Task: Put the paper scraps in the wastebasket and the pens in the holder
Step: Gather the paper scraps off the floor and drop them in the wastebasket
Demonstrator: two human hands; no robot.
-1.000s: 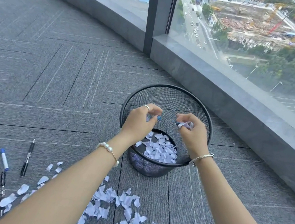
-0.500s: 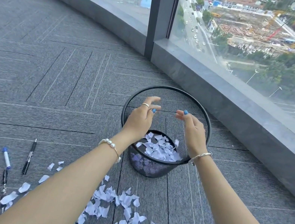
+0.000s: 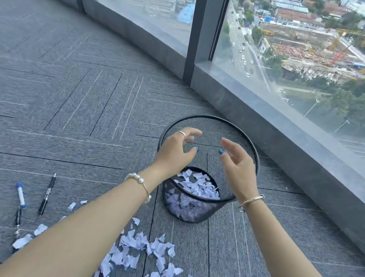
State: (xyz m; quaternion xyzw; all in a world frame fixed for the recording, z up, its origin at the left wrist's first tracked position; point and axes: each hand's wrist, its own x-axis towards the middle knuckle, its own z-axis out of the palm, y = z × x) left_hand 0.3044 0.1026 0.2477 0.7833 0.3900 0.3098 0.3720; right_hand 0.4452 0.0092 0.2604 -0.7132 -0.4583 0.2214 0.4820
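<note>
A black mesh wastebasket stands on the grey carpet, with several white paper scraps lying in its bottom. My left hand and my right hand hover over the basket's opening, fingers spread and relaxed, holding nothing. More paper scraps lie scattered on the carpet in front of the basket. To the left lie a blue-capped marker, a black pen and another dark pen. No pen holder is in view.
A low grey ledge under tall windows curves along the right and back, close behind the basket. Open carpet stretches to the left and far side.
Both hands pinched paper scraps over the basket a second ago; they have since opened, the scraps have dropped in, and the hands now spread apart above the rim.
</note>
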